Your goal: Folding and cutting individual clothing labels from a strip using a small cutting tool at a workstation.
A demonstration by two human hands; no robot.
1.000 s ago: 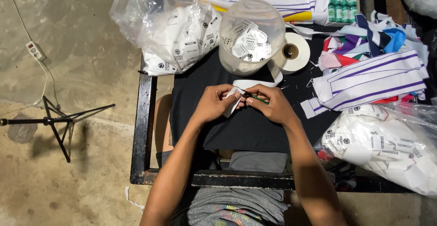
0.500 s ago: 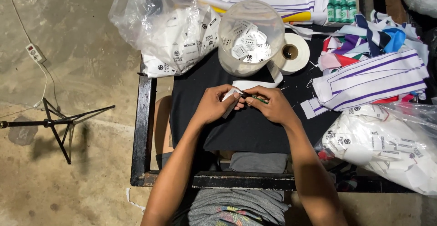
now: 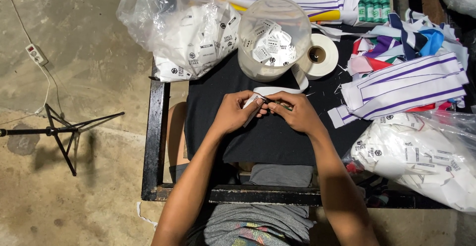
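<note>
Your left hand and right hand meet over the black tabletop, fingers pinched together on the white label tape. The tape runs back, past the clear tub of labels, toward its roll.

A matt black cloth is spread over the table's chipped, black-painted frame. Printed white labels are held in a translucent plastic tub and glossy, crinkled clear plastic bags. Rough concrete is seen below.
</note>
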